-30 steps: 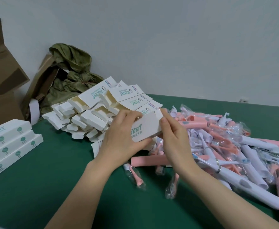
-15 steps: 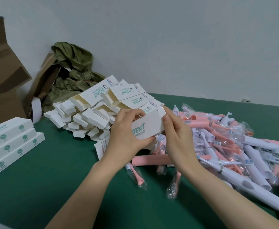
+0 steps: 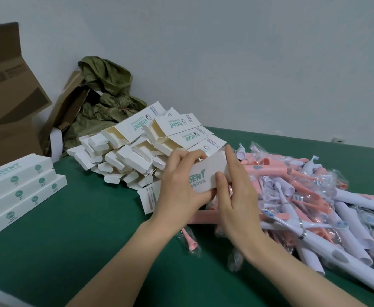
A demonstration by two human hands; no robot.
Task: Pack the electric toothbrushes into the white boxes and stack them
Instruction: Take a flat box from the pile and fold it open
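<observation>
**Box in hand, three stacked, most of the job ahead**

One white box (image 3: 206,180) was held above the counter (image 3: 70,240), in front of the heap of unfilled boxes. The left grip (image 3: 179,191) was wrapped round its left half. The right grip (image 3: 237,202) pinched its right end between thumb and forefinger, as if tucking the flap. That end was hidden behind the fingers, so whether a brush was already inside could not be told.

As for progress, a stack of closed boxes (image 3: 20,185) lay at the far left of the counter. Three were showing, stepped one on another, though the frame edge may have cut off more. Those looked finished.

Far more was left to do. The heap of open boxes (image 3: 137,151) held perhaps two dozen, too jumbled for an exact count. To the right, the pile of pink and white toothbrushes (image 3: 314,196), with bagged heads among them, ran to several dozen pieces.

Behind these, two brown cartons (image 3: 4,85) and one crumpled olive cloth (image 3: 106,89) stood against the wall.
</observation>
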